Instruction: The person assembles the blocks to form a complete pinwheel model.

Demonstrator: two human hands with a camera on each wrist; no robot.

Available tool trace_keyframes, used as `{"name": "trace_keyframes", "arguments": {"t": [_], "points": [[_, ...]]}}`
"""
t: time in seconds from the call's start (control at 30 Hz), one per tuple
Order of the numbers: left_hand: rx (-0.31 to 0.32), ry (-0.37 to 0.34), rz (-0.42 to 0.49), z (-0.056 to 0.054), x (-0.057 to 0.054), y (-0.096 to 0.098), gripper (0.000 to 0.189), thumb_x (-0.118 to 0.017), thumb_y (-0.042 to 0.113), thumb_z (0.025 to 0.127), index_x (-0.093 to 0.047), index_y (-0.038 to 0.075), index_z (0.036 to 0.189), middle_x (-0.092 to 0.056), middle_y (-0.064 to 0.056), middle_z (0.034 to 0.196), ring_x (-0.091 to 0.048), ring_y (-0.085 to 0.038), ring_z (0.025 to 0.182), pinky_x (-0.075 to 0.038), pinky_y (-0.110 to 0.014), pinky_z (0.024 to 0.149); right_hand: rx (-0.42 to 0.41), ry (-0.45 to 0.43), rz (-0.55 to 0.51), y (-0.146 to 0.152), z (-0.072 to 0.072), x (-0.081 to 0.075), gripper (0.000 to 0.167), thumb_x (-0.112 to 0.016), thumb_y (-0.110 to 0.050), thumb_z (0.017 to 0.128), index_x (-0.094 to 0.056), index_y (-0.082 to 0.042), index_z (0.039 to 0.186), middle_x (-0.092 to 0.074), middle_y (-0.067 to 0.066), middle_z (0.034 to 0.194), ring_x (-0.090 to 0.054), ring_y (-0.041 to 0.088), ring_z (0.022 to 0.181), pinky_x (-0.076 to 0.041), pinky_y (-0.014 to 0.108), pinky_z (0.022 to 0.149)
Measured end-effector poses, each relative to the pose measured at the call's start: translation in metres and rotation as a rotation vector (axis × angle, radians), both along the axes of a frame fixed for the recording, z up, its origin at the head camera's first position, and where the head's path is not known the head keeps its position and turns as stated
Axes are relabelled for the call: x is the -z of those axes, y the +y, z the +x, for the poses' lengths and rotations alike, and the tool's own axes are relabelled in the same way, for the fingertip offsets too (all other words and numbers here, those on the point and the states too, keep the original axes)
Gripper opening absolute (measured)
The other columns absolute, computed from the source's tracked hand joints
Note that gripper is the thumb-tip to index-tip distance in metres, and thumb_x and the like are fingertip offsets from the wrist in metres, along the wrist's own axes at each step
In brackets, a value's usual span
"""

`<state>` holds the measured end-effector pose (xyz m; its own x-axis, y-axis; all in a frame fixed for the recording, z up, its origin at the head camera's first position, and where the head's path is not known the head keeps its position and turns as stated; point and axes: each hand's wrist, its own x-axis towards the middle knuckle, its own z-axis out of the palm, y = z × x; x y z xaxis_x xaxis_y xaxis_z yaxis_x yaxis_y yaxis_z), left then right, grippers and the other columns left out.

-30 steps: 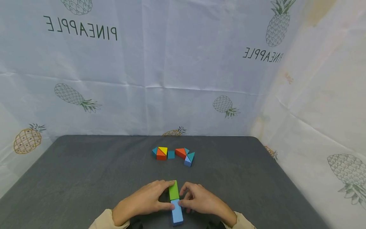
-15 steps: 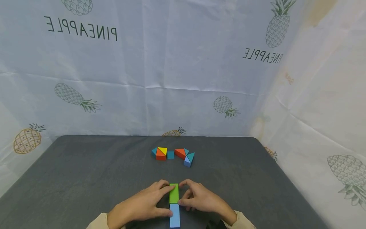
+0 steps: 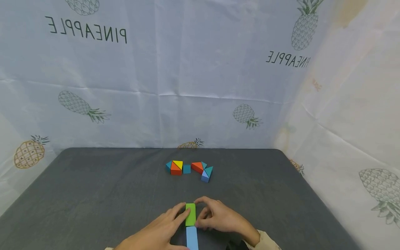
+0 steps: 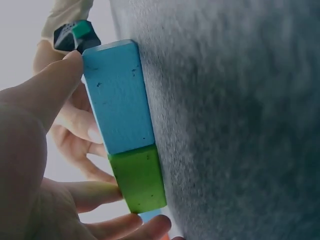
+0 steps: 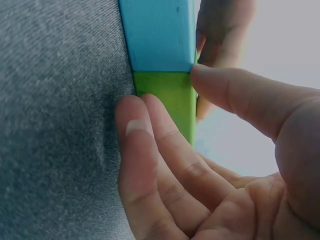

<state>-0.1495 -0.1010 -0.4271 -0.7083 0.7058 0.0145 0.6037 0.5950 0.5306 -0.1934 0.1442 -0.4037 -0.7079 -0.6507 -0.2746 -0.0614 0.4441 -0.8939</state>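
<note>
A green rectangular block [image 3: 191, 216] lies end to end with a light blue rectangular block [image 3: 192, 239] at the table's near side. My left hand [image 3: 160, 227] spans both from the left: its thumb touches the blue block's near end, while its fingers rest about the green block's far end. From the right, my right hand [image 3: 222, 216] holds the green block, index finger at the far corner and thumb by the seam. The right wrist view has this thumb [image 5: 215, 82] at the seam and curled fingers against the green block [image 5: 172, 100].
On the dark grey table [image 3: 109, 187], farther back, stands a group of red, yellow and blue blocks, among them a red and yellow pair [image 3: 176, 169], a teal block [image 3: 186, 169] and a blue piece [image 3: 205, 176]. A pineapple-print curtain [image 3: 200, 69] hangs behind.
The green and blue blocks have slid towards me and straightened into line. My left hand has moved nearer with them. The right index finger has reached to the green block's far corner.
</note>
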Motion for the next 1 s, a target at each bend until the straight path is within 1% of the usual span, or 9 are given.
{"name": "trace_keyframes", "arguments": {"t": [0.07, 0.2, 0.3, 0.43, 0.53, 0.67, 0.83, 0.9, 1.0], "points": [[0.002, -0.014, 0.003, 0.001, 0.001, -0.001, 0.088, -0.063, 0.06, 0.089, -0.036, 0.006, 0.152, -0.033, -0.019, 0.156, -0.048, -0.038, 0.129, -0.052, -0.045, 0.095, -0.015, 0.003, -0.003, 0.0, 0.001, -0.001, 0.053, -0.07, -0.01, 0.091, -0.046, -0.001, 0.137, -0.075, 0.015, 0.095, -0.067, 0.01, 0.073, -0.051, 0.023, 0.062], [0.011, -0.017, 0.004, 0.003, 0.003, -0.002, 0.09, -0.064, 0.061, 0.087, -0.035, 0.008, 0.154, -0.032, -0.016, 0.156, -0.047, -0.037, 0.13, -0.052, -0.045, 0.096, -0.033, 0.022, 0.001, 0.002, 0.002, -0.002, 0.051, -0.072, -0.011, 0.089, -0.049, -0.002, 0.134, -0.076, 0.012, 0.095, -0.068, 0.007, 0.075, -0.051, 0.022, 0.064], [0.025, 0.022, 0.012, 0.004, 0.004, -0.002, 0.091, -0.064, 0.063, 0.086, -0.036, 0.008, 0.153, -0.031, -0.015, 0.156, -0.046, -0.035, 0.13, -0.051, -0.043, 0.097, -0.038, 0.046, 0.011, 0.003, 0.001, -0.002, 0.05, -0.073, -0.012, 0.089, -0.051, -0.002, 0.132, -0.075, 0.009, 0.095, -0.068, 0.007, 0.073, -0.051, 0.021, 0.064], [0.038, 0.07, 0.027, 0.004, 0.005, -0.001, 0.088, -0.06, 0.063, 0.089, -0.038, 0.005, 0.151, -0.032, -0.015, 0.155, -0.046, -0.034, 0.13, -0.052, -0.041, 0.096, -0.039, 0.077, 0.008, 0.006, -0.002, -0.002, 0.048, -0.073, -0.013, 0.089, -0.054, -0.002, 0.131, -0.071, 0.009, 0.101, -0.068, 0.008, 0.075, -0.053, 0.021, 0.067], [0.038, 0.073, 0.03, 0.004, 0.005, -0.001, 0.085, -0.058, 0.062, 0.091, -0.039, 0.005, 0.151, -0.034, -0.014, 0.155, -0.047, -0.031, 0.129, -0.052, -0.04, 0.096, -0.028, 0.107, 0.009, 0.008, -0.005, -0.003, 0.045, -0.072, -0.013, 0.091, -0.055, -0.001, 0.131, -0.068, 0.01, 0.107, -0.068, 0.01, 0.079, -0.053, 0.022, 0.069], [0.043, 0.08, 0.022, 0.004, 0.005, -0.002, 0.082, -0.057, 0.062, 0.091, -0.039, 0.009, 0.151, -0.036, -0.014, 0.154, -0.049, -0.027, 0.125, -0.053, -0.038, 0.093, -0.004, 0.192, 0.044, 0.009, -0.009, -0.004, 0.042, -0.071, -0.016, 0.092, -0.057, -0.002, 0.13, -0.067, 0.01, 0.111, -0.066, 0.01, 0.084, -0.053, 0.023, 0.068], [0.036, 0.042, 0.012, 0.004, 0.004, -0.002, 0.081, -0.057, 0.063, 0.09, -0.039, 0.013, 0.151, -0.035, -0.012, 0.155, -0.05, -0.024, 0.123, -0.053, -0.037, 0.092, 0.031, 0.337, 0.078, 0.009, -0.016, -0.005, 0.042, -0.071, -0.022, 0.093, -0.059, -0.003, 0.128, -0.066, 0.01, 0.113, -0.066, 0.015, 0.091, -0.053, 0.024, 0.074], [0.033, 0.029, 0.015, 0.004, 0.003, -0.002, 0.081, -0.058, 0.063, 0.09, -0.04, 0.013, 0.151, -0.035, -0.012, 0.155, -0.05, -0.023, 0.122, -0.053, -0.036, 0.091, 0.048, 0.386, 0.083, 0.009, -0.02, -0.004, 0.041, -0.07, -0.024, 0.093, -0.06, -0.003, 0.127, -0.066, 0.011, 0.114, -0.066, 0.017, 0.094, -0.053, 0.024, 0.077], [0.036, 0.041, 0.022, 0.004, 0.003, -0.002, 0.08, -0.059, 0.062, 0.09, -0.041, 0.012, 0.151, -0.036, -0.013, 0.154, -0.051, -0.02, 0.117, -0.053, -0.034, 0.088, 0.073, 0.439, 0.087, 0.008, -0.026, -0.003, 0.041, -0.07, -0.025, 0.094, -0.06, -0.002, 0.127, -0.067, 0.011, 0.114, -0.066, 0.02, 0.096, -0.053, 0.025, 0.079]]}}
